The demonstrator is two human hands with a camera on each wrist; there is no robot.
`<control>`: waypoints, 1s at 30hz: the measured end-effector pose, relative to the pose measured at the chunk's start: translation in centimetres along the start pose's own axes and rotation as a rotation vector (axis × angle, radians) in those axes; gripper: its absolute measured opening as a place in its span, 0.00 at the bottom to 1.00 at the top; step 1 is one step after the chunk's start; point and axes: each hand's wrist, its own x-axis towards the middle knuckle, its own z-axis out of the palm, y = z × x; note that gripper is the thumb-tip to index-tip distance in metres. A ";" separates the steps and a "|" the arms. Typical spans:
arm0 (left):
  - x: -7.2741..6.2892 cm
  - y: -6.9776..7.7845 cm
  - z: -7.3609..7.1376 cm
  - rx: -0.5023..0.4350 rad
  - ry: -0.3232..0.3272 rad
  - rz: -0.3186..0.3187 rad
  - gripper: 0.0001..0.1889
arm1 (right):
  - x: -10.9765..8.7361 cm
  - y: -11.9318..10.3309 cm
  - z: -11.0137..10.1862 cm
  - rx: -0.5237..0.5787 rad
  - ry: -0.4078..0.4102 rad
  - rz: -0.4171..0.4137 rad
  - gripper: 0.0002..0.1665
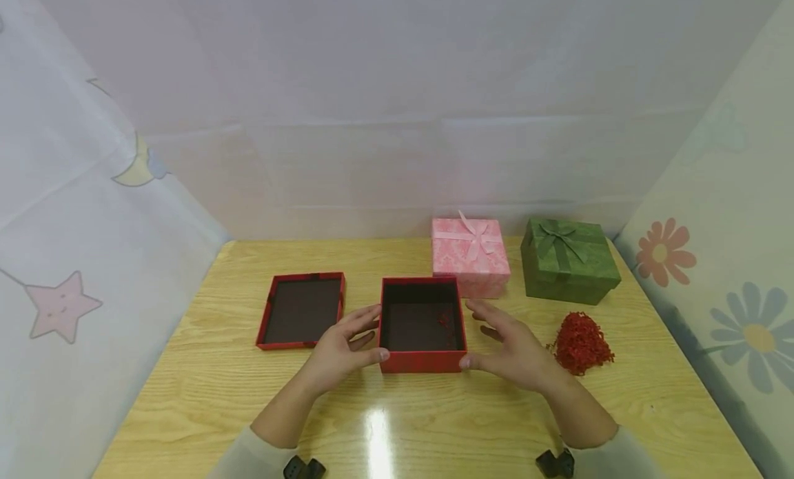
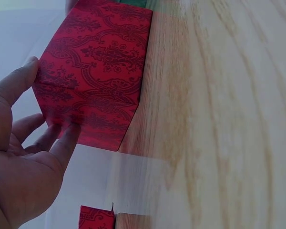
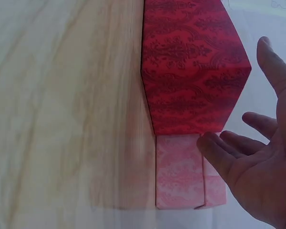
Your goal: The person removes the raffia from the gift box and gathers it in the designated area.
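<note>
A red patterned gift box [image 1: 424, 362] stands lidless at the middle of the table, its dark inside facing up. A few red paper shreds [image 1: 444, 320] lie on its floor. At its left side is my left hand [image 1: 340, 353], fingertips touching the wall and thumb at the front corner; the left wrist view shows the fingers loosely extended. My right hand [image 1: 513, 351] is at the box's right side with fingers spread. In the right wrist view, a gap shows between thumb and box wall [image 3: 195, 62], and the fingertips are close beside it.
The red lid [image 1: 304, 313] lies inside-up to the left. A pink box with a bow [image 1: 469, 255] stands behind the red box, and a green box with a bow [image 1: 567, 258] farther right. Red shredded paper [image 1: 582, 344] is heaped beyond my right hand. Curtains surround the wooden table [image 1: 211, 396].
</note>
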 end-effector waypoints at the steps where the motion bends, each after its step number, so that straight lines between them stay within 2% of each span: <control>1: 0.0 0.0 0.0 -0.002 -0.002 0.002 0.44 | 0.1 0.0 0.2 0.009 -0.012 0.002 0.61; 4: 0.0 0.0 0.0 -0.002 -0.005 0.005 0.44 | 0.2 -0.1 0.6 0.017 -0.027 0.001 0.61; 12: 0.1 0.0 0.0 -0.013 -0.014 0.016 0.44 | 0.3 0.4 1.2 -0.053 -0.006 -0.032 0.55; 21: -0.1 0.0 -0.2 0.009 -0.002 0.002 0.47 | 0.5 0.4 1.5 -0.006 -0.019 -0.007 0.53; 30: -0.9 0.1 -1.2 0.041 0.024 -0.010 0.45 | 1.3 -0.3 2.4 0.035 -0.046 0.031 0.54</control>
